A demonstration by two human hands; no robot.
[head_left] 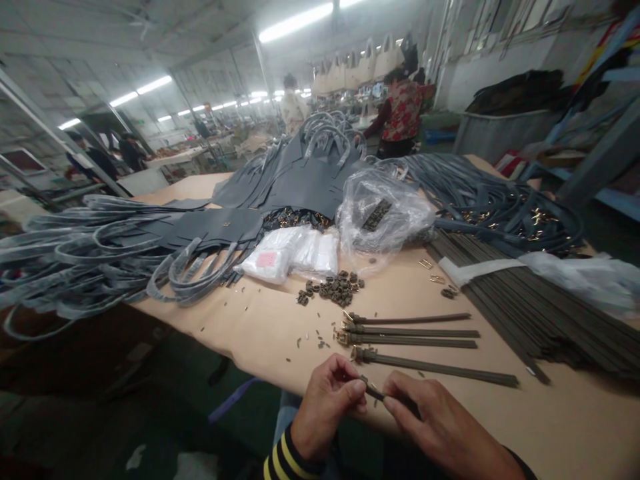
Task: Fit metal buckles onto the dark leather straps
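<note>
As I see it, left hand (327,400): pinched on strap (375,392) end
Right hand (435,420): pinching same strap, near counter (260,320) edge

Pretty clearly a bag or leather goods factory floor: long rows of ceiling strip lights (295,21), a big worktop (260,327) heaped with grey handle loops (90,257), cut leather panels (300,180), strap bundles (550,313), and other workers (400,110) at far benches.

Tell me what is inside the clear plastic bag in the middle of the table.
Through the crumpled clear plastic bag a dark flat strip shows. Folds and glare hide whatever else it holds. The left hand and right hand pinch a thin strap well in front of it.
</note>
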